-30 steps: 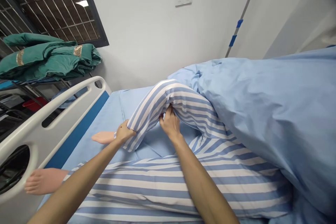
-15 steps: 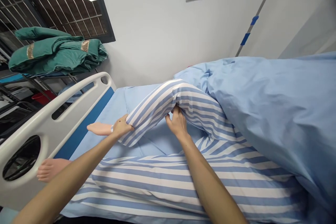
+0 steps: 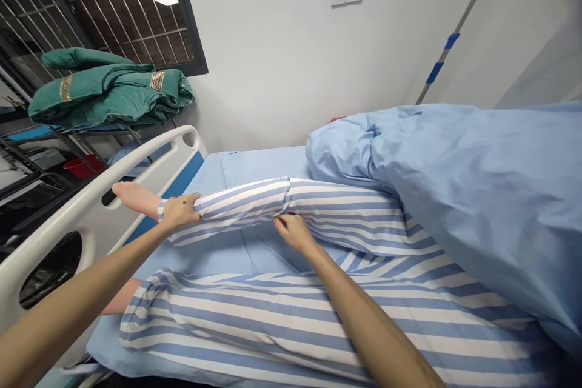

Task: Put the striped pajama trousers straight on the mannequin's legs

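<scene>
A leg in blue-and-white striped pajama trousers [image 3: 245, 201] lies nearly straight along the far side of the bed, its bare foot [image 3: 136, 199] raised towards the footboard. My left hand [image 3: 180, 211] is wrapped round the lower leg just above the ankle, at the trouser cuff. Under the knee, my right hand [image 3: 294, 231] is closed with curled fingers against the leg; its fingertips are partly hidden by the cloth. The other striped leg [image 3: 254, 315] rests flat on the near side, and my left forearm covers most of its foot.
A white footboard [image 3: 97, 209] borders the bed at left. The light blue quilt [image 3: 464, 176] is bunched over the upper body at right. Behind the footboard, a folded green garment [image 3: 113, 97] lies on a rack beside a barred window. A wall [image 3: 273, 73] runs along the far side.
The bent knee has come down and the leg has straightened towards the footboard. Both hands moved with it, the left one outwards to the left. The view shifted slightly.
</scene>
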{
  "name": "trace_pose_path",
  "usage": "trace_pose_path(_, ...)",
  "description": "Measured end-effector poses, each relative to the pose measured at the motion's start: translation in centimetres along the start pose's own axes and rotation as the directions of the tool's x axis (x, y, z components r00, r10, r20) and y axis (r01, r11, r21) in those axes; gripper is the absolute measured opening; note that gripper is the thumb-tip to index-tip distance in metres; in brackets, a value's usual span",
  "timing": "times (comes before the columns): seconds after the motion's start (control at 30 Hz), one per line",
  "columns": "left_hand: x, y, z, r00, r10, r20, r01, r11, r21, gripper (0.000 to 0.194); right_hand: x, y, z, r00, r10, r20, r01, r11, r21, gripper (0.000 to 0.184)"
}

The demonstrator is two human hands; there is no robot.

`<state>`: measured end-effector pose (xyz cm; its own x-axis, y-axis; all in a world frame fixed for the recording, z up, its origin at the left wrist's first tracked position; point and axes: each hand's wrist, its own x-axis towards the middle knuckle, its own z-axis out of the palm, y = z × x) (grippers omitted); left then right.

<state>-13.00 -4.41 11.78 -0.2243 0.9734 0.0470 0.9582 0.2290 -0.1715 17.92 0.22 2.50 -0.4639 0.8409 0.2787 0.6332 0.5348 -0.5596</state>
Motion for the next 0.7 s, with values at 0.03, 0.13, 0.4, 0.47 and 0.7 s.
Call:
trace_pose_path(0.03,-0.1,-0.3,0.1,1.0,0.016,-0.009,-0.016,1.0,0.007,0.038,-0.1,-0.1,0.3,0.999,-0.008,0.044,0.008,1.0,-0.001,0.032)
trace_pose_path(0.13,-0.1,-0.7,0.2,0.996,0.087,-0.026,-0.087,0.996,0.026,0.032,-0.3,-0.1,0.8,0.98,-0.027,0.195,0.028,1.0,-0.002,0.028)
trace_pose_path(0.4,0.3,-1.0,1.8,0.988,0.151,-0.001,-0.151,0.984,0.092,0.034,-0.9,0.8,1.6,0.93,-0.022,0.368,0.046,0.997,-0.058,0.037)
trace_pose_path(0.47,0.2,-1.1,2.5,0.989,0.146,0.014,-0.146,0.986,0.086,0.035,-1.0,0.9,1.8,0.928,-0.02,0.372,0.065,0.992,-0.108,0.043)
trace_pose_path(0.7,0.1,-2.1,5.3,0.99,0.097,0.102,-0.106,0.991,0.078,0.044,-1.0,0.8,2.4,0.928,0.026,0.372,0.069,0.968,-0.239,0.042)
